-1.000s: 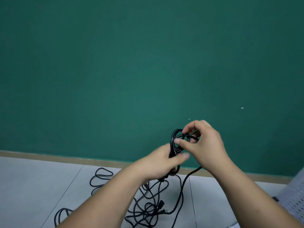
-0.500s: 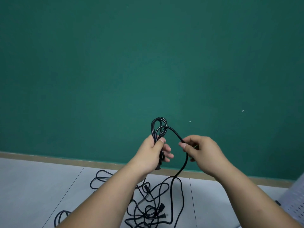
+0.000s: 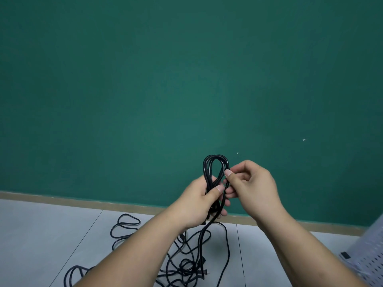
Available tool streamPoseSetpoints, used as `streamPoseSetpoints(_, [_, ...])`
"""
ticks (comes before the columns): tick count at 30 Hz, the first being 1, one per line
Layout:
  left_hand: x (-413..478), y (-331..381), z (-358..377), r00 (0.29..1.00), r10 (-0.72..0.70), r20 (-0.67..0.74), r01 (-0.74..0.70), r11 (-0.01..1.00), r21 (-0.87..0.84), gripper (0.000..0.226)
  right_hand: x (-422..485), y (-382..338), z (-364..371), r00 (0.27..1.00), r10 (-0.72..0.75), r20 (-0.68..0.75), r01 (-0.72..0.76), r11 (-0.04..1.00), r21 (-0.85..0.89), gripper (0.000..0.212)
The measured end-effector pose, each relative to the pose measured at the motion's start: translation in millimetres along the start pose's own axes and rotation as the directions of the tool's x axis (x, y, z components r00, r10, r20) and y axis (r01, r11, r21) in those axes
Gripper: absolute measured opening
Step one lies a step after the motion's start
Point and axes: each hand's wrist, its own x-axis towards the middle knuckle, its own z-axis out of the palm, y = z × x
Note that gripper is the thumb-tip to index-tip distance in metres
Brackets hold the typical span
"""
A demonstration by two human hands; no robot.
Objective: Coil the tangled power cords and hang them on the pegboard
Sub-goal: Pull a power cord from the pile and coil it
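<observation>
A black power cord coil (image 3: pixel 208 165) of several loops stands upright in front of the green wall. My left hand (image 3: pixel 202 204) grips the coil's lower part, thumb across the strands. My right hand (image 3: pixel 251 188) pinches the coil's right strand between thumb and fingers, touching the left hand's fingertips. From the coil the cord hangs down to a tangled pile of black cords (image 3: pixel 186 264) on the grey floor below my arms. A white pegboard (image 3: pixel 371 251) shows at the lower right edge, mostly cut off.
A green wall (image 3: pixel 165 79) fills most of the view, with a tan baseboard (image 3: pixel 62 200) along its foot. Loose cord loops (image 3: pixel 126 222) spread over the grey floor tiles at left. A small black piece (image 3: pixel 345 255) sits on the pegboard's edge.
My right hand has come back in from the right and laid another loop against the coil. The coil in my left hand has grown by a loop.
</observation>
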Motion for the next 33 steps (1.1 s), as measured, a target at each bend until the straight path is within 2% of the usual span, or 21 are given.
streamPoseSetpoints(3, [1.2, -1.6, -2.1, 0.999, -0.034, 0.018, 0.034, 0.999, -0.008, 0.012, -1.4, -1.4, 1.5, 0.999, -0.013, -0.031, 0.011, 0.998, -0.059, 0.009])
streamPoseSetpoints(5, [2.7, -2.2, -2.7, 0.999, -0.041, 0.028, 0.040, 0.999, 0.016, 0.014, -0.3, -0.9, 3.2, 0.999, -0.019, -0.038, 0.018, 1.000, -0.019, 0.006])
streamPoseSetpoints(7, [3.0, -1.2, -1.2, 0.997, -0.043, 0.061, 0.040, 0.998, 0.050, 0.017, 2.2, -2.1, 2.9, 1.000, -0.009, -0.021, 0.010, 0.999, 0.036, 0.012])
streamPoseSetpoints(10, [1.4, 1.1, 2.3, 0.990, -0.042, 0.135, 0.022, 0.989, 0.146, 0.018, 4.2, -4.8, -1.5, 0.995, 0.027, 0.100, -0.032, 0.998, 0.047, 0.026])
streamPoseSetpoints(12, [-1.6, 3.3, 3.7, 0.978, -0.041, 0.204, -0.003, 0.977, 0.212, 0.016, 5.3, -3.0, -6.5, 0.983, 0.006, 0.181, -0.006, 1.000, 0.001, 0.024])
streamPoseSetpoints(15, [-5.9, 5.8, 4.4, 0.966, -0.008, 0.259, -0.034, 0.987, 0.155, 0.012, 7.6, 0.8, -11.2, 0.971, -0.054, 0.231, 0.041, 0.997, 0.061, 0.026])
streamPoseSetpoints(20, [-4.6, 8.5, 4.9, 0.972, 0.038, 0.234, -0.068, 0.990, 0.121, 0.003, 9.2, 1.8, -11.6, 0.971, -0.087, 0.222, 0.052, 0.986, 0.159, 0.030])
streamPoseSetpoints(21, [-5.0, 8.1, 4.3, 0.974, 0.040, 0.221, -0.068, 0.991, 0.119, 0.009, 9.3, 2.3, -11.3, 0.968, -0.091, 0.233, 0.053, 0.985, 0.166, 0.031])
streamPoseSetpoints(24, [-5.2, 3.3, 0.0, 0.982, 0.000, 0.191, -0.029, 0.988, 0.152, 0.009, 9.6, 2.7, -12.5, 0.943, -0.105, 0.315, 0.068, 0.989, 0.129, 0.035])
streamPoseSetpoints(27, [-4.5, -2.6, -4.5, 0.990, -0.068, 0.123, 0.031, 0.960, 0.279, 0.007, 10.9, 6.9, -14.4, 0.926, -0.080, 0.370, 0.076, 0.997, 0.026, 0.035])
streamPoseSetpoints(30, [-5.2, -6.8, -5.6, 0.992, -0.070, 0.103, 0.014, 0.885, 0.465, 0.013, 11.0, 13.9, -11.5, 0.944, -0.077, 0.322, 0.140, 0.974, -0.178, 0.032])
streamPoseSetpoints(33, [-6.2, -3.7, -3.1, 0.993, -0.047, 0.104, -0.010, 0.873, 0.487, 0.020, 13.3, 16.1, -5.9, 0.967, -0.093, 0.237, 0.141, 0.971, -0.193, 0.032])
